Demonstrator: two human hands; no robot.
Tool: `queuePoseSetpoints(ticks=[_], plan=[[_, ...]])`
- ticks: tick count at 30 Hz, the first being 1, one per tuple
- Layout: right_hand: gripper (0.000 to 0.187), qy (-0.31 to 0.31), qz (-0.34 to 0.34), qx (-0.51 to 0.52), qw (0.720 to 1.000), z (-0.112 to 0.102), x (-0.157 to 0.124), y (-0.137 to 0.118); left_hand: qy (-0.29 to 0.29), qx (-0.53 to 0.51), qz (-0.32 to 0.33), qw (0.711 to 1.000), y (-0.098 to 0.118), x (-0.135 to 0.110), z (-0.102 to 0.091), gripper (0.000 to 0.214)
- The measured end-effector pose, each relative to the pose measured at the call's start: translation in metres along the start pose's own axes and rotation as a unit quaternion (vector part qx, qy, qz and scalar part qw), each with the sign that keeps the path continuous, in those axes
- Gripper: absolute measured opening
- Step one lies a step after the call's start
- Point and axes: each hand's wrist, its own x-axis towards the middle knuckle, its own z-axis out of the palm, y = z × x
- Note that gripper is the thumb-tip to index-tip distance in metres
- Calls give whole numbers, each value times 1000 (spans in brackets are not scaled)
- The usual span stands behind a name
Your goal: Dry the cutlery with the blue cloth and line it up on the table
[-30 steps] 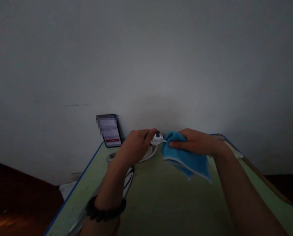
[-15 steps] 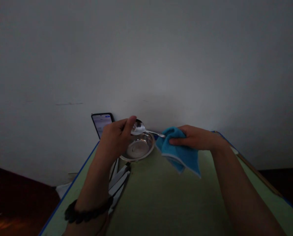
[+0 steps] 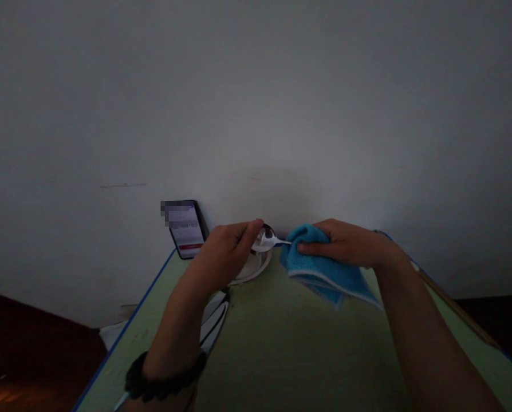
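My left hand (image 3: pixel 228 257) pinches the bowl end of a shiny metal spoon (image 3: pixel 265 240), held in the air above a steel bowl (image 3: pixel 256 268) on the green table (image 3: pixel 282 337). The spoon's handle runs right into a blue cloth (image 3: pixel 320 272), which my right hand (image 3: pixel 346 243) grips closed around it. A black bead bracelet sits on my left wrist. The steel bowl is mostly hidden behind my left hand.
A phone (image 3: pixel 186 229) with a lit screen leans against the white wall at the table's back left corner. Several pieces of cutlery (image 3: pixel 213 320) lie on the table under my left forearm. The table has a blue edge, with dark floor on both sides.
The spoon has slid rightward into the cloth, so less of its handle shows than half a second ago. My left hand moved right with it and now covers most of the bowl.
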Motion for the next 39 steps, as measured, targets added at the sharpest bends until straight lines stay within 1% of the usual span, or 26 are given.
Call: queuePoseSetpoints(ticks=[6, 10, 13, 16, 20, 24, 27, 29, 32, 36, 39], plan=[[36, -18, 8, -36, 999, 5, 5, -4, -49, 19, 21, 998, 0, 2, 2, 43], [38, -23, 7, -61, 998, 11, 12, -6, -81, 13, 53, 995, 0, 3, 5, 40], [37, -28, 6, -62, 998, 13, 16, -5, -90, 22, 70, 993, 2, 4, 9, 41], [35, -18, -1, -58, 998, 12, 17, -2, -94, 20, 66, 993, 5, 4, 9, 42], [35, 16, 5, -43, 999, 10, 15, -1, -77, 6, 55, 996, 8, 2, 6, 37], [36, 40, 12, -4, 999, 11, 13, -1, -14, 27, 46, 998, 8, 3, 3, 31], [36, 47, 17, 13, 999, 11, 13, 0, 42, 46, 35, 997, 6, 4, 2, 31], [35, 71, 10, 15, 997, 10, 13, 0, 58, 45, 34, 997, 5, 4, 1, 32], [33, 107, -13, -6, 994, 10, 15, -1, 34, 32, 45, 998, 5, 4, 2, 31], [34, 122, -28, -31, 992, 11, 17, -3, 5, 33, 69, 997, 8, 3, 3, 32], [31, 131, -42, -40, 990, 12, 17, -6, -12, 28, 82, 996, 9, 2, 4, 33]])
